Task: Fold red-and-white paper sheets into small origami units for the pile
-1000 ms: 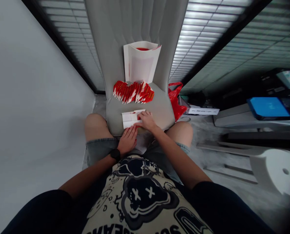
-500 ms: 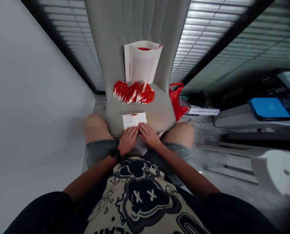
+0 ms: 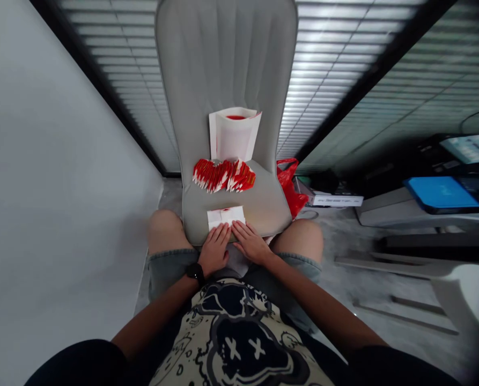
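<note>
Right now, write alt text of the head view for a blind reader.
A person's left hand and right hand touch the near side of a white paper on a gray chair. Beyond it are overlapping red-and-white pieces and an upright white bundle.

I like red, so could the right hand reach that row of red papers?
Probably yes: the right hand touches the white paper, with only grey seat between that and the red papers.
</note>
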`<move>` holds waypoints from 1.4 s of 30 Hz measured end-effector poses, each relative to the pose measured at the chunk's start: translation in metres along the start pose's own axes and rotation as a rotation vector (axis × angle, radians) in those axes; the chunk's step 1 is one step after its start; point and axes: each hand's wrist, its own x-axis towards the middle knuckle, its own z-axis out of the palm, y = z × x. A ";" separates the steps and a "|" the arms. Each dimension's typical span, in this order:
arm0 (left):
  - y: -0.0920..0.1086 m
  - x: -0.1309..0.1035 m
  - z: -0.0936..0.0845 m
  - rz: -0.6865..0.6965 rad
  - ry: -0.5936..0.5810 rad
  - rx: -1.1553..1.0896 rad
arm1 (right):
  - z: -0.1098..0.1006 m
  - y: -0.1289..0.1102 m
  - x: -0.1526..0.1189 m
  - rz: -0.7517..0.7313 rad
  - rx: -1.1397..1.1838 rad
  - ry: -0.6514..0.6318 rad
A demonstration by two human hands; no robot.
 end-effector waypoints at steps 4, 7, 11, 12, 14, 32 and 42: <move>0.000 0.007 -0.004 -0.027 0.088 -0.014 | -0.027 0.001 0.028 0.112 0.008 0.137; -0.001 0.018 -0.007 -0.061 0.166 -0.021 | -0.043 0.002 0.061 0.160 -0.086 0.168; -0.007 0.028 -0.008 -0.029 0.218 -0.013 | -0.045 0.011 0.093 0.036 -0.149 -0.001; -0.007 0.029 -0.008 -0.010 0.234 -0.014 | -0.044 0.014 0.096 0.034 -0.169 -0.025; -0.008 0.029 -0.008 0.020 0.261 -0.015 | -0.040 0.019 0.096 0.034 -0.214 -0.037; 0.002 0.018 0.000 -0.042 0.216 -0.150 | -0.018 0.035 0.073 -0.054 0.121 -0.095; 0.016 0.011 0.002 -0.034 0.201 -0.141 | -0.027 0.046 0.108 0.108 0.075 -0.167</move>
